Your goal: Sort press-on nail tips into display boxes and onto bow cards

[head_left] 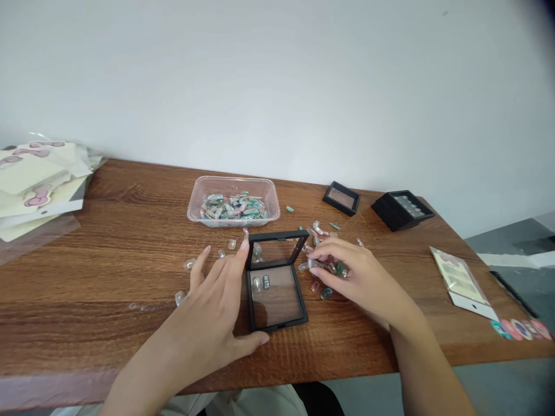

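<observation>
My left hand (208, 306) lies spread against the left side of an open black display box (249, 300), its fingertips near the raised lid. The box's clear film lid (275, 251) stands tilted up at the back, and a few false nails (261, 282) lie inside on the brown base. My right hand (353, 271) reaches in from the right, with thumb and fingertips pinched on a clear false nail (311, 263). Several loose false nails (323, 277) lie scattered under and around those fingers, next to the box.
A clear plastic tub (233, 180) full of false nails stands behind the box on the wooden table (108, 271). Two smaller black boxes (401, 210) sit back right. Plastic-wrapped printed cards (39, 185) lie far left, and a printed card packet (462, 283) lies right, near the table edge.
</observation>
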Tool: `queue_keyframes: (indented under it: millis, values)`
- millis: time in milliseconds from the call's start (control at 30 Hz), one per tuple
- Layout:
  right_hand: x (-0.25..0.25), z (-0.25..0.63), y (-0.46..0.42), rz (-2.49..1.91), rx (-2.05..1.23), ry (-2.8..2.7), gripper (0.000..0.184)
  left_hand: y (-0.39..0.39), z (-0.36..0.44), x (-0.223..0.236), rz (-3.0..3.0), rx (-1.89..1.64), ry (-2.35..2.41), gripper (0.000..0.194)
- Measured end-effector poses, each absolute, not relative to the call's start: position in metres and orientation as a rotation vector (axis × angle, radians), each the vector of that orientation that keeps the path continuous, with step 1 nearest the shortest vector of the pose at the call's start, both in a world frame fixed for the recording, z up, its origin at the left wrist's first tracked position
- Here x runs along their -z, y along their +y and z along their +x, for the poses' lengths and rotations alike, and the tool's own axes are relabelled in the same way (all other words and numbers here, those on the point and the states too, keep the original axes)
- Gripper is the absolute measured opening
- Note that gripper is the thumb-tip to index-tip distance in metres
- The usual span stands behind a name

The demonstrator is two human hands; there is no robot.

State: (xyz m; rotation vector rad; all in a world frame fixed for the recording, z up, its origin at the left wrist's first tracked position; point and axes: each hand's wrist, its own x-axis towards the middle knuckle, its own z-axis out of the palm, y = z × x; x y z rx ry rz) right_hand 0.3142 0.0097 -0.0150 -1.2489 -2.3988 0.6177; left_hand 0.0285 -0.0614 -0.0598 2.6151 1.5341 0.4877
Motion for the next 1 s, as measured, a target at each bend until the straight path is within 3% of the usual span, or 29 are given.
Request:
queue_keyframes:
  millis: [433,667,1000]
  values:
    - [0.018,0.309,0.007,-1.278,-0.722,-2.640,0.013,-0.061,0.024,0.062,2.598,-0.492,1.561,0.135]
    - [0.024,0.316,0.012,-1.292,-0.579,-2.538,0.018,-0.061,0.024,0.063,2.605,-0.485,1.563,0.134]
    - [0.026,0.308,0.013,-1.259,-0.534,-2.590,0.012,-0.060,0.024,0.064,2.599,-0.506,1.559,0.132]
